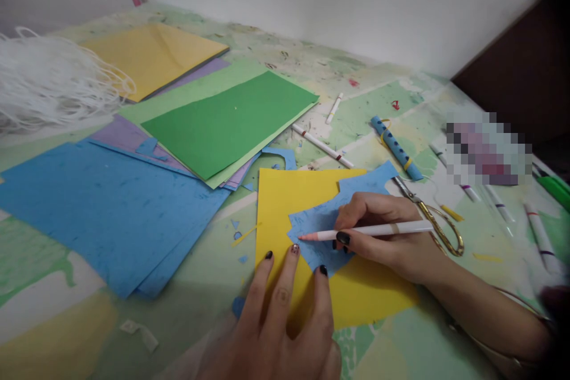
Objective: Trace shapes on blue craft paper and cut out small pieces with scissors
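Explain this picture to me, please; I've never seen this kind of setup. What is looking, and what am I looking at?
There's no machine at work here, just a person's two bare hands. The single picture comes from a camera worn on their head, looking forward and down.

The right hand holds a white marker, its peach-coloured tip at the edge of a blue cut-out. That lies on a yellow sheet, where the left hand is spread, fingers by the cut-out's lower edge.

Around them on the patterned table are blue sheets, a green sheet, white string, a dotted blue roll and gold-handled scissors. One patch on the right is pixelated, so I can't say what it hides.
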A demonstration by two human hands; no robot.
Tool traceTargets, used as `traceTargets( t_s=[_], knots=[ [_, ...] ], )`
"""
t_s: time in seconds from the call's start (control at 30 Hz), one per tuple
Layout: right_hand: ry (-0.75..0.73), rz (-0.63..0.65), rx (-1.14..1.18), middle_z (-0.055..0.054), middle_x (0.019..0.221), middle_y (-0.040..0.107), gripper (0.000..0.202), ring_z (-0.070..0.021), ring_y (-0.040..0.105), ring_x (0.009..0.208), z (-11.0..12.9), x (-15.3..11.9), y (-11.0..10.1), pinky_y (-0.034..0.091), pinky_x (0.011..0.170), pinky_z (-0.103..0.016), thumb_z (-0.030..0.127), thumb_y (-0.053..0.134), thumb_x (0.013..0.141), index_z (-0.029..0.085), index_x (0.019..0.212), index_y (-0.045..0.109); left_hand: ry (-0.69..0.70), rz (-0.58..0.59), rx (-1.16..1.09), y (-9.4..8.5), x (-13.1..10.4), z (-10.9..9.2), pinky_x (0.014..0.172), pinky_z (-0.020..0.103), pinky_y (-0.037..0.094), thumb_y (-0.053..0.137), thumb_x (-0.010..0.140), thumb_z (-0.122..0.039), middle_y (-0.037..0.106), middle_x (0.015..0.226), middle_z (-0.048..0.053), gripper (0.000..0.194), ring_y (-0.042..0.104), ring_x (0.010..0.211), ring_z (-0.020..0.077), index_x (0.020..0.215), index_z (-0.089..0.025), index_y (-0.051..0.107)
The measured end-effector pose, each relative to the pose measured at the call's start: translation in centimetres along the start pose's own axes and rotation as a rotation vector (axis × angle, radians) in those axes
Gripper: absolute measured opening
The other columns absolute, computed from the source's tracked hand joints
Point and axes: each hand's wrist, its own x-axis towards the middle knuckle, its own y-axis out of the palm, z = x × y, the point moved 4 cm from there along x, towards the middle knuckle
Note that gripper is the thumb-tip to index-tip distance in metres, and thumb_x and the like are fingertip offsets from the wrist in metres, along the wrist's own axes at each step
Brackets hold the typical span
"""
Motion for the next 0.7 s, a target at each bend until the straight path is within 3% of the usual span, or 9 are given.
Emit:
traceTargets(
  t_s=[0.7],
  knots=[
    [0.019,-0.041,0.066,0.0,0.057,0.054,0.011,-0.0108,0.046,0.052,-0.26,0.02,-0.11,0.033,0.046,-0.024,0.011,0.059,0.07,0.018,0.064,0.052,-0.009,0.022,-0.013,0.24,-0.29,-0.02,0.099,0.055,0.028,0.051,0.082,-0.033,0.061,0.118,0.01,0.02,0.05,0.115,0.0383,0.09,-0.016,0.059]
  ],
)
